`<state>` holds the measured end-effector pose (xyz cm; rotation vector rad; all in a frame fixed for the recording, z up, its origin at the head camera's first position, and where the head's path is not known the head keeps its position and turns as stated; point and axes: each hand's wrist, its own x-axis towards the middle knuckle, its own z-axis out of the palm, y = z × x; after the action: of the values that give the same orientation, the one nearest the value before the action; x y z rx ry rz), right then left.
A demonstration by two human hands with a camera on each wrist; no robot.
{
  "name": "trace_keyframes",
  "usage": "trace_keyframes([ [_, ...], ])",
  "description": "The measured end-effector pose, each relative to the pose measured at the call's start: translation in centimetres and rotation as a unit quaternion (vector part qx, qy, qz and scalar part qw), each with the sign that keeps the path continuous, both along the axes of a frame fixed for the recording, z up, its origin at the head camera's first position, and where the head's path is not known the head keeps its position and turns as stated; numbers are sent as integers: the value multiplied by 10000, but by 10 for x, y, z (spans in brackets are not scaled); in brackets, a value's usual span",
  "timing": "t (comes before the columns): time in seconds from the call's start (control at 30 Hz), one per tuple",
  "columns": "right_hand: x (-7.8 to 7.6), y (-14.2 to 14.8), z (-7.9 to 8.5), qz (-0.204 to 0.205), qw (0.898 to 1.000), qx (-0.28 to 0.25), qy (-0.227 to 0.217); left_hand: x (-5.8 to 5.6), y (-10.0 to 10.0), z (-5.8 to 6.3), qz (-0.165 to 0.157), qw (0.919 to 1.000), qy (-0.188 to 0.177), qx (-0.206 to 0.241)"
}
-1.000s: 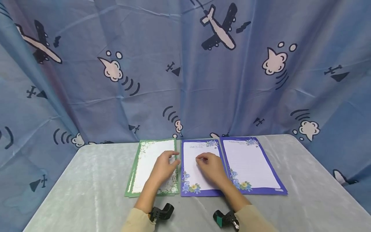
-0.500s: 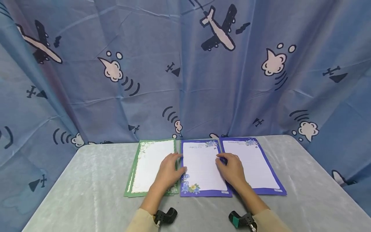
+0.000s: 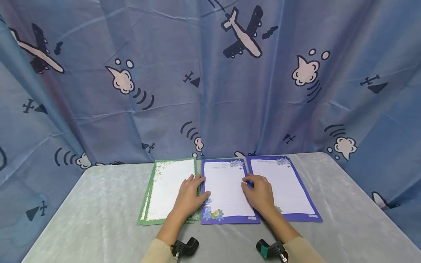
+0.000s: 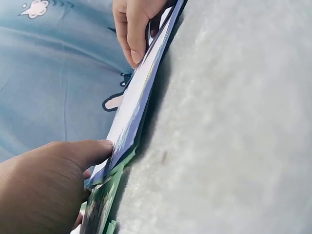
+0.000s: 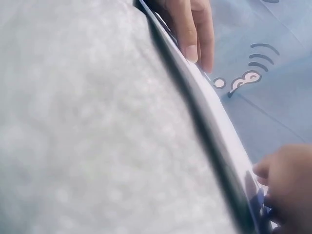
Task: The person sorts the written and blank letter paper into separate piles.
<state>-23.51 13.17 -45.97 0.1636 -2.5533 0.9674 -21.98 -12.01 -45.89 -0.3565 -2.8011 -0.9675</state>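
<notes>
A sheet of letter paper (image 3: 227, 193) with a purple border and blue flowers lies between my hands in the head view. My left hand (image 3: 189, 199) rests across the right side of a green-bordered floral sheet (image 3: 167, 190), its thumb and fingertips at the purple sheet's left edge. In the left wrist view the left thumb (image 4: 92, 152) lies along that edge. My right hand (image 3: 260, 193) touches the middle sheet's right edge with its fingertips, its palm over a second purple-bordered sheet (image 3: 286, 190). The right hand's fingers (image 4: 134, 36) point down onto the paper.
Another green-edged sheet (image 3: 142, 215) shows under the left one. All the sheets lie in a row on a pale grey cloth-covered table (image 3: 98, 219). Behind it hangs a blue curtain (image 3: 164, 91) with airplane prints.
My right hand has moved right from over the middle sheet to its right edge. My left hand has shifted slightly right and settled lower at the left edge. The view has turned a little.
</notes>
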Motion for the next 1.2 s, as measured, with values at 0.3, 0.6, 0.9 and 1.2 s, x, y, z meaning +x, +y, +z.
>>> trace_keyframes([
  [0.3,1,-1,2,68,9999,2,-112,1,0,1,58,10000,30,71],
  [0.6,0,-2,2,369,9961,-780,186,1,0,1,172,9997,47,135],
  [0.9,-1,-1,0,281,9901,-1359,217,1,3,4,288,9972,482,486],
  [1.2,-1,-1,1,242,9890,-1455,69,2,4,2,271,9975,337,568],
])
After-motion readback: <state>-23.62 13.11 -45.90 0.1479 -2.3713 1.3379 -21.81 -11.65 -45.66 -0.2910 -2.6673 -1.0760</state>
